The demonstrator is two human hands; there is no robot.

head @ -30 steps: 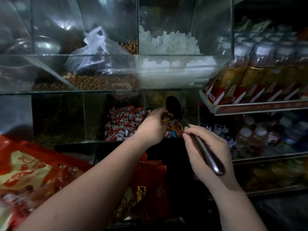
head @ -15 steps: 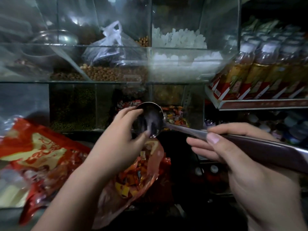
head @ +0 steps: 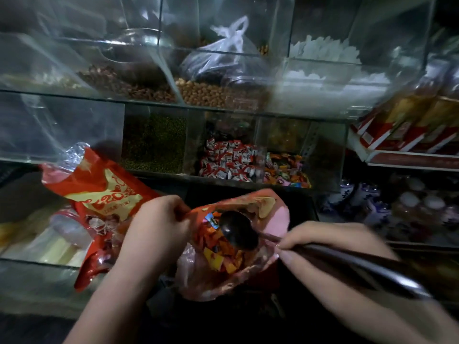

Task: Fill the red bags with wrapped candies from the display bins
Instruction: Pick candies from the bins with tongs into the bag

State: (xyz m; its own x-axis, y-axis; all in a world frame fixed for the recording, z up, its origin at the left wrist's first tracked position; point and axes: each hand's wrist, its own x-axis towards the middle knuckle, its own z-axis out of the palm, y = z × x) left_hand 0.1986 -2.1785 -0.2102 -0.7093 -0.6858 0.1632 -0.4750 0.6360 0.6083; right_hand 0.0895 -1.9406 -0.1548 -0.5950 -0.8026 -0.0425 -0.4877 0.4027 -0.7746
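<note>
My left hand (head: pixel 156 229) pinches the left rim of an open red bag (head: pixel 270 266) that holds orange and yellow wrapped candies (head: pixel 218 256). My right hand (head: pixel 330 247) grips the long handle of a metal ladle (head: pixel 238 232), and the ladle's bowl sits inside the bag's mouth over the candies. A second red bag (head: pixel 104 192) with yellow print lies to the left, its top open. Behind the bags, one glass bin holds red-and-white wrapped candies (head: pixel 228 160) and the bin to its right holds mixed coloured candies (head: pixel 285 172).
Glass bins (head: pixel 154 142) of green beans, nuts and white lumps fill the shelves above. A tied clear plastic bag (head: pixel 223 53) sits in an upper bin. Bottles (head: pixel 407 117) on racks stand at the right. Pale packets (head: pixel 57 249) lie at the lower left.
The ladle came down from the candy bin and its bowl is now inside the open red bag. My left hand left the ladle's bowl and took hold of the bag's rim.
</note>
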